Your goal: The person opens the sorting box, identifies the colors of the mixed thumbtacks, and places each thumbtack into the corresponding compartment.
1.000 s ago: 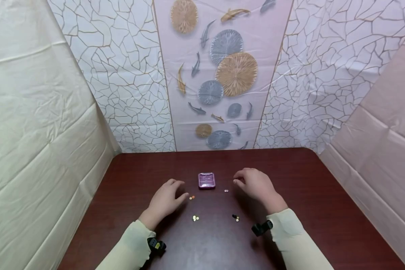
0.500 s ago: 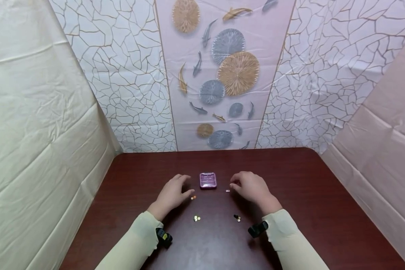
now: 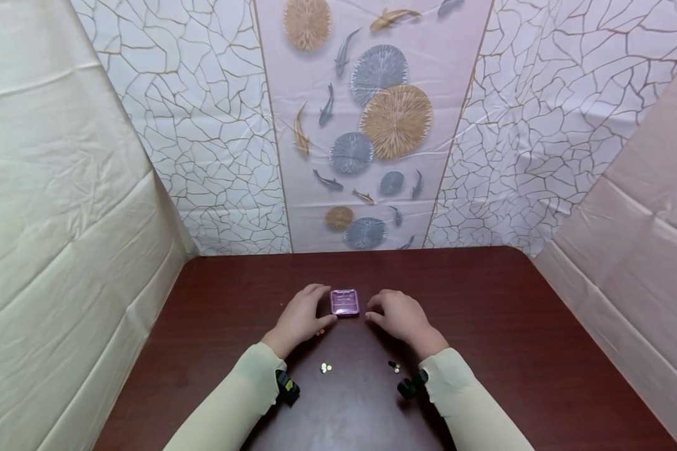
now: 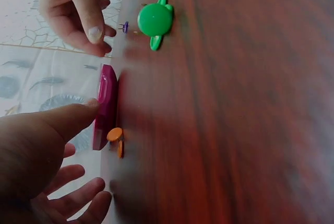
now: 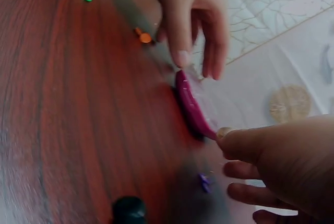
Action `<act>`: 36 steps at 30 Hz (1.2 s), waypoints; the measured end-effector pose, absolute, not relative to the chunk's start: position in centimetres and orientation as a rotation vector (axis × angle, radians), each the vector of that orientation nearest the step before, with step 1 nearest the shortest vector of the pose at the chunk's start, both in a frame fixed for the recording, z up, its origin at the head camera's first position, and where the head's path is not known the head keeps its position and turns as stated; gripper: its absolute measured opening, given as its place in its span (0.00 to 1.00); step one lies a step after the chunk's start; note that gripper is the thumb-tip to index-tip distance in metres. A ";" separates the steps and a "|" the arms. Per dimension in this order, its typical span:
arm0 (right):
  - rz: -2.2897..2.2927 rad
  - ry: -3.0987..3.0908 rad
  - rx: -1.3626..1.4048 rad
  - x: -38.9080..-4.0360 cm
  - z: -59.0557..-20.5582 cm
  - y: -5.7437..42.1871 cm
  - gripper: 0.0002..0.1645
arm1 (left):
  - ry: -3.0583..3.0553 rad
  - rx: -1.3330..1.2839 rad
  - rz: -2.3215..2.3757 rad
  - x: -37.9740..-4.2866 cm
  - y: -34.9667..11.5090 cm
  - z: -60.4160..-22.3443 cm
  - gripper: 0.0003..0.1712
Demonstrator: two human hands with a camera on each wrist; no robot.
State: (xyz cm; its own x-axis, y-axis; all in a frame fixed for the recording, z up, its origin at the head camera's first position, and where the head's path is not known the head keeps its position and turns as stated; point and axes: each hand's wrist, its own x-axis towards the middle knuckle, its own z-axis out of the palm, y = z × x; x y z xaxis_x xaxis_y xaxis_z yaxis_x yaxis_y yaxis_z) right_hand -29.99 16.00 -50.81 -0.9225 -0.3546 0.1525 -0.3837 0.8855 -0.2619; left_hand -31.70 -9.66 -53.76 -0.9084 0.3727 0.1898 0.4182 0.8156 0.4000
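Note:
A small magenta square case [image 3: 345, 303] with a clear lid lies flat on the table between both hands. My left hand [image 3: 300, 314] is at its left side, thumb and fingers spread and relaxed, thumb tip close to the near corner; whether it touches cannot be told. On the other side, my right hand [image 3: 399, 316] has loosely bent fingers, with a narrow gap to the case in the head view. Neither hand holds anything. Orange flat-headed pieces like thumbtacks [image 4: 115, 134] lie beside the left thumb. Purple ones [image 5: 204, 183] lie near the right hand, hidden from the head view.
Green tack-like pieces [image 3: 325, 368] lie nearer me, left of centre. Dark pieces [image 3: 393, 366] lie to the right, near the right wrist camera [image 3: 412, 384]. The dark red table [image 3: 474, 288] ends at a patterned cloth backdrop [image 3: 361, 188].
Both hands have moved inward toward the case, the left from its left and the right from its right. The right hand now covers the small purple pieces in the head view. The case stays put.

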 end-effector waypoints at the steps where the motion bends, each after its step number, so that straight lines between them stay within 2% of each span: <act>1: 0.449 -2.944 0.586 -30.0 -50.9 15.8 0.12 | -2.897 -0.634 -0.675 -31.8 -9.5 -53.7 0.42; 16: 0.517 -2.938 0.538 -30.0 -51.6 14.6 0.13 | -2.815 -0.661 -0.760 -31.5 -8.2 -53.9 0.27; 26: 0.524 -2.939 0.513 -29.3 -52.0 14.6 0.09 | -2.826 -0.663 -0.786 -30.8 -7.6 -54.7 0.33; 36: 0.501 -2.911 0.555 -29.5 -51.9 15.0 0.11 | -2.782 -0.792 -0.726 -31.4 -7.4 -54.3 0.31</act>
State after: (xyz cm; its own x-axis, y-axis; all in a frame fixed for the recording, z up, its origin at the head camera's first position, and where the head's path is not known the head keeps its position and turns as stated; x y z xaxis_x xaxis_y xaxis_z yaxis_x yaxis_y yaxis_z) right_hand -29.47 14.98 -51.90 -0.9228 -0.3337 0.1924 -0.3788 0.8767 -0.2964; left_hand -31.41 -7.39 -54.25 -0.8470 0.4539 0.2766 0.5312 0.7420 0.4091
